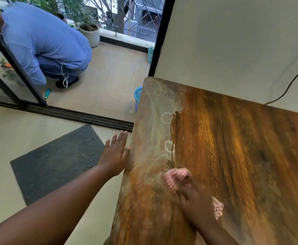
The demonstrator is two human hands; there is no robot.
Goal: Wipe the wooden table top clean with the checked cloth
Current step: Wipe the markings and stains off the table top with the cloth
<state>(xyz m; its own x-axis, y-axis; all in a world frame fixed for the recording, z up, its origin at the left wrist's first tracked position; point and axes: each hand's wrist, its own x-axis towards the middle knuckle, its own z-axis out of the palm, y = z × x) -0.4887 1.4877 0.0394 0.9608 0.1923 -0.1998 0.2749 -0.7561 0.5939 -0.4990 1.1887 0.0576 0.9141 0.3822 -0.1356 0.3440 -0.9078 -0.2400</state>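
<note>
- Right hand point(193, 195), near edge of view, on the wooden table top point(233, 156); fingers curled round a bunched checked cloth point(177, 175), pressing it onto the wood. Blurred, so exact finger layout can't be told.
- Cloth: pink/white check, 1 pc. Most of it sticks out ahead of the knuckles, a 2nd bit shows to the right of the wrist. Lies near the table's left side, at the border between dull streaky wood and shiny dark wood.
- Left hand point(117, 154): flat, fingers straight & spread, holds nothing; thumb side touches the table's left edge. Well left of the cloth, not touching it.
- Table marks: 3 pale ring stains point(167, 118) visible in a row along the dusty left strip, beyond the cloth.
- Floor left of table: 1 dark grey mat point(56, 161).
- Beyond: sliding-door track point(77, 115), 1 blue bucket point(138, 98) partly hidden by table's far-left corner.
- Far: 1 person in a blue top point(43, 39) crouched on balcony, 1 potted plant point(89, 33) behind; black cable point(289, 85) on the wall at right.
</note>
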